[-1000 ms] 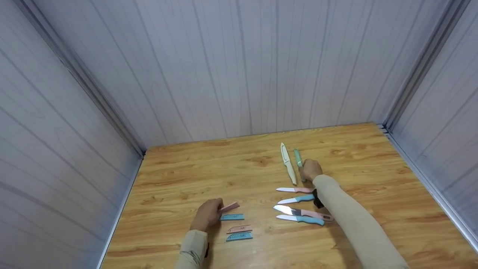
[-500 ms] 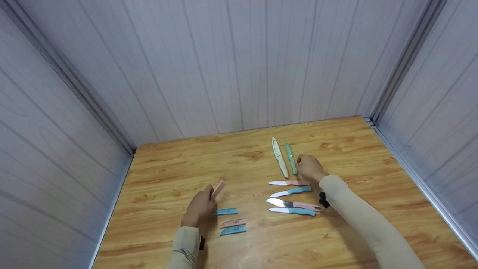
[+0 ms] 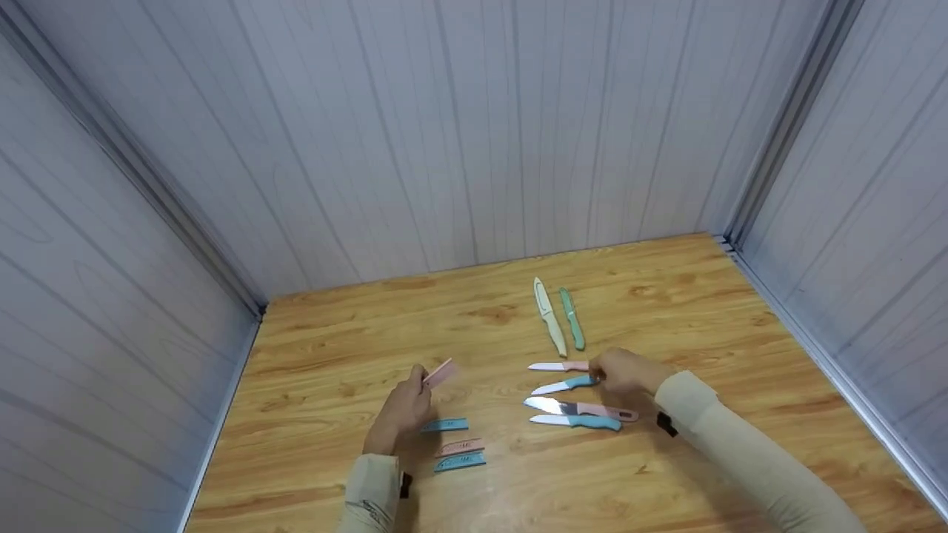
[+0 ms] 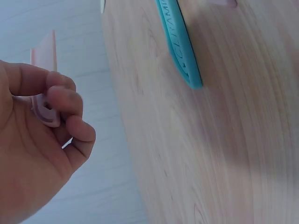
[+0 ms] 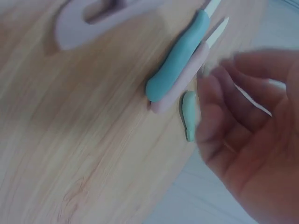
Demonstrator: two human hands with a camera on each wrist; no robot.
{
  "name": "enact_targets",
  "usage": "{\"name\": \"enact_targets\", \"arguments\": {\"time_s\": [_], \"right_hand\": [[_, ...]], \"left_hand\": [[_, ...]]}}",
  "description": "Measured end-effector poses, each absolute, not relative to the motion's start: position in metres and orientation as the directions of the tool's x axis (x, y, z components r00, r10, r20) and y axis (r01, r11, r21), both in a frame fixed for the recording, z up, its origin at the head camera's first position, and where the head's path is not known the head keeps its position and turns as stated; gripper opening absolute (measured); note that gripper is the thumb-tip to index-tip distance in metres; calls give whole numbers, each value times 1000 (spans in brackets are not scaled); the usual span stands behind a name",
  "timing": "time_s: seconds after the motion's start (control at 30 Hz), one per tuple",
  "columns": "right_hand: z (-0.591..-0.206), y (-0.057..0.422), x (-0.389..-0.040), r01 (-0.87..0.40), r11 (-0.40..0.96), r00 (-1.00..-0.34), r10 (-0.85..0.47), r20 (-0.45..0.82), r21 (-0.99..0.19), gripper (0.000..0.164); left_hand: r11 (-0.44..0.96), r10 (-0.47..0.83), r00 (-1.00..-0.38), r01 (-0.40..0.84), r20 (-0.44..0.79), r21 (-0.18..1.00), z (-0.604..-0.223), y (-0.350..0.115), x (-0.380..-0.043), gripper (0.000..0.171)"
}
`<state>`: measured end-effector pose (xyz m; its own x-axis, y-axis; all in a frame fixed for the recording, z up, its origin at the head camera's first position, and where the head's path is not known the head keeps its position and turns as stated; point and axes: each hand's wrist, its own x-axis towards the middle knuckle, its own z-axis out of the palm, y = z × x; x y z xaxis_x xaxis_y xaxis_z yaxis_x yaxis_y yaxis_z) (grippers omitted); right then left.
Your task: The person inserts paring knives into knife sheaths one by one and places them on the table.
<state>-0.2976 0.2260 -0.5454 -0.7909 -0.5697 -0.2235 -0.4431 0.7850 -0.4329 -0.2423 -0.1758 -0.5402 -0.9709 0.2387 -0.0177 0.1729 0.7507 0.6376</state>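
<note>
My left hand [image 3: 404, 407] pinches a pink knife sheath [image 3: 443, 372] above the table; in the left wrist view thumb and fingertips hold the sheath [image 4: 44, 56] by one end. My right hand [image 3: 626, 370] hovers over the handle ends of a small pink-handled knife [image 3: 546, 366] and a blue-handled knife [image 3: 581, 382]. Its fingers are loosely bent, with nothing between them in the right wrist view. Just below lie a broader pink-handled knife [image 3: 603, 411] and another blue-handled knife [image 3: 592, 422], blades bare and pointing left.
Near my left hand lie a blue sheath [image 3: 446, 425], a pink sheath [image 3: 461, 447] and another blue sheath [image 3: 461, 462]. Farther back, a cream knife [image 3: 549, 318] and a green knife [image 3: 572, 318] lie side by side, sheathed. Panel walls [image 3: 474, 133] enclose the wooden table [image 3: 355, 333].
My right hand has let go of the sheathed green knife beside the cream one and come back toward the bare knives. My left hand has raised and tilted the pink sheath.
</note>
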Motion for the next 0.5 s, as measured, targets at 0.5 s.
{"name": "enact_targets", "arguments": {"time_s": [0.5], "right_hand": [[-565,238,-273,-406,815,-771,-549,-323,-415,20]], "left_hand": [[712,265,-964,205,13,672,-543,-171,-242,20]]}}
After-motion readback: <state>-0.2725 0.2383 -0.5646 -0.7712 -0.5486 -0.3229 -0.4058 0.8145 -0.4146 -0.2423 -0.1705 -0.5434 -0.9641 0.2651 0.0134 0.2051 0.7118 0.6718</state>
